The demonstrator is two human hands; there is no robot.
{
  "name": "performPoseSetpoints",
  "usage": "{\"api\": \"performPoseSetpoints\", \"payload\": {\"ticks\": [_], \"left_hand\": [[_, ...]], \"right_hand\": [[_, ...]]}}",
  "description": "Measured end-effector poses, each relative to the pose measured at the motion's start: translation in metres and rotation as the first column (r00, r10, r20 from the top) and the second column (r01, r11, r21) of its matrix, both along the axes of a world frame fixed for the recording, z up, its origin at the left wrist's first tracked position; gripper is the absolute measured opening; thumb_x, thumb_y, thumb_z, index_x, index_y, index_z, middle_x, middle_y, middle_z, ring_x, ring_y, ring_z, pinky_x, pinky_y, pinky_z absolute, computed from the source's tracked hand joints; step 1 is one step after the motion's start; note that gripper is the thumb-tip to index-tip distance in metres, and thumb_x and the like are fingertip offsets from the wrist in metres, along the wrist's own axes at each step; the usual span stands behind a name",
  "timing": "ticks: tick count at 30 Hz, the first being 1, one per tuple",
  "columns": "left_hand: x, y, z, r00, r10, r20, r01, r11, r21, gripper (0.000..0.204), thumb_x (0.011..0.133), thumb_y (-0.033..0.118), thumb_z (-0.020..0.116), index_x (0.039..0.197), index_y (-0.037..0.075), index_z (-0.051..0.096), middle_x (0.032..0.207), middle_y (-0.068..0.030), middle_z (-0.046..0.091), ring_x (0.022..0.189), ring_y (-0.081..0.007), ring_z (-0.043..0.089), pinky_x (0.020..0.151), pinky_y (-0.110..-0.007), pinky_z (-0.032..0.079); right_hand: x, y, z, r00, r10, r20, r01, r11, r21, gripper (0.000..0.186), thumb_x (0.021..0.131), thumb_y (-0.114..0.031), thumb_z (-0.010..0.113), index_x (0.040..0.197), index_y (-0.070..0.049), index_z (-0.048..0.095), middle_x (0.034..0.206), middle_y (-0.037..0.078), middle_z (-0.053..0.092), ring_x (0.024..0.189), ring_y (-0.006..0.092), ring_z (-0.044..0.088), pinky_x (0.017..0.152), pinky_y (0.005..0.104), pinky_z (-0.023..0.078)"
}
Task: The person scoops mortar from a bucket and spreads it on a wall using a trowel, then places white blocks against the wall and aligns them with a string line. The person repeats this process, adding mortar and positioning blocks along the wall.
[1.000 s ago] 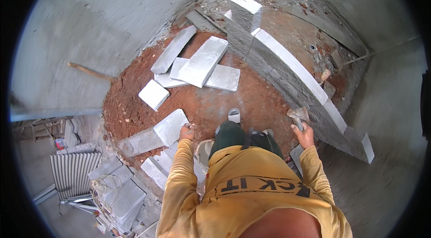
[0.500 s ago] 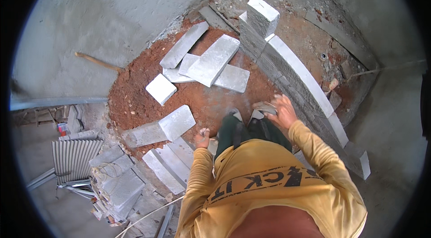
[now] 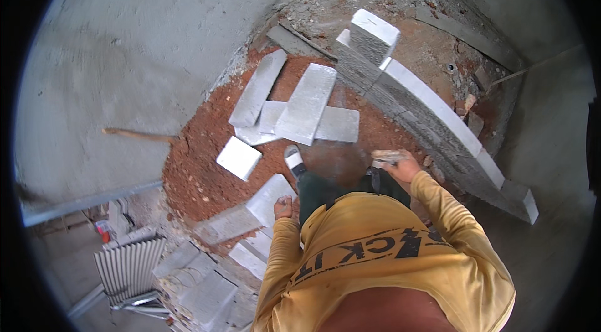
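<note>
Gripping a mortar-caked trowel [image 3: 387, 157], the right hand [image 3: 404, 168] hovers beside the block wall [image 3: 432, 113]. Left hand [image 3: 283, 207] hangs clenched over a grey block [image 3: 270, 197].

Open red soil [image 3: 206, 175] lies at the centre of the frame, and a hand could pass freely there between the scattered blocks. A small block [image 3: 238, 158] sits alone at centre left, with bare soil around it. Above it, a pile of long blocks [image 3: 294, 103] crosses the soil and blocks the way toward the upper middle. The low block wall [image 3: 432, 113] runs diagonally from upper centre to lower right, closing off that side. Stacked blocks [image 3: 250, 213] crowd the lower left beside the left hand [image 3: 283, 207]. The right hand [image 3: 400, 166] hangs just short of the wall, over a narrow gap.
</note>
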State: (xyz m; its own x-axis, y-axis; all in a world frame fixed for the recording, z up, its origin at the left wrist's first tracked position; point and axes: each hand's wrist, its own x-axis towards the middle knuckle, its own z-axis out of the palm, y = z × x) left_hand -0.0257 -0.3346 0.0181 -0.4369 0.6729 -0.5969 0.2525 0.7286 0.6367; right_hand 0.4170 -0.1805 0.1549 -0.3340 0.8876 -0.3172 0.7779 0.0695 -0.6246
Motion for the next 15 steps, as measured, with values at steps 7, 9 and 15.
{"api": "performPoseSetpoints", "payload": {"ticks": [7, 9, 15], "left_hand": [[-0.234, 0.066, -0.007, 0.78, -0.516, -0.356, 0.541, 0.841, -0.034, 0.026, 0.083, 0.029, 0.058, 0.095, 0.011, 0.072, 0.087, -0.0115, 0.07, 0.081, -0.0268, 0.067, 0.073, -0.037, 0.054], [-0.289, 0.071, 0.019, 0.918, -0.074, -0.39, -0.013, 0.976, -0.216, 0.023, 0.08, 0.015, 0.057, 0.095, 0.006, 0.071, 0.092, -0.0108, 0.07, 0.083, -0.0211, 0.066, 0.072, -0.029, 0.052], [-0.343, 0.186, 0.036, 0.99, -0.054, -0.13, 0.062, 0.997, 0.053, 0.024, 0.083, 0.014, 0.054, 0.099, 0.0, 0.066, 0.091, -0.0098, 0.067, 0.081, -0.0196, 0.062, 0.073, -0.033, 0.052]], "right_hand": [[-0.059, -0.033, -0.012, 0.819, -0.415, 0.395, 0.531, 0.809, -0.251, 0.048, 0.079, -0.039, 0.061, 0.104, 0.002, 0.062, 0.094, 0.027, 0.064, 0.092, 0.0407, 0.061, 0.083, 0.0453, 0.048], [-0.085, -0.051, -0.013, 0.766, -0.477, 0.432, 0.628, 0.701, -0.339, 0.051, 0.076, -0.041, 0.066, 0.107, 0.0, 0.062, 0.095, 0.026, 0.064, 0.095, 0.0392, 0.061, 0.083, 0.0449, 0.047], [-0.122, -0.095, -0.054, 0.717, -0.564, 0.41, 0.695, 0.532, -0.484, 0.051, 0.077, -0.042, 0.065, 0.115, -0.007, 0.059, 0.101, 0.023, 0.064, 0.098, 0.0368, 0.062, 0.087, 0.0435, 0.047]]}}
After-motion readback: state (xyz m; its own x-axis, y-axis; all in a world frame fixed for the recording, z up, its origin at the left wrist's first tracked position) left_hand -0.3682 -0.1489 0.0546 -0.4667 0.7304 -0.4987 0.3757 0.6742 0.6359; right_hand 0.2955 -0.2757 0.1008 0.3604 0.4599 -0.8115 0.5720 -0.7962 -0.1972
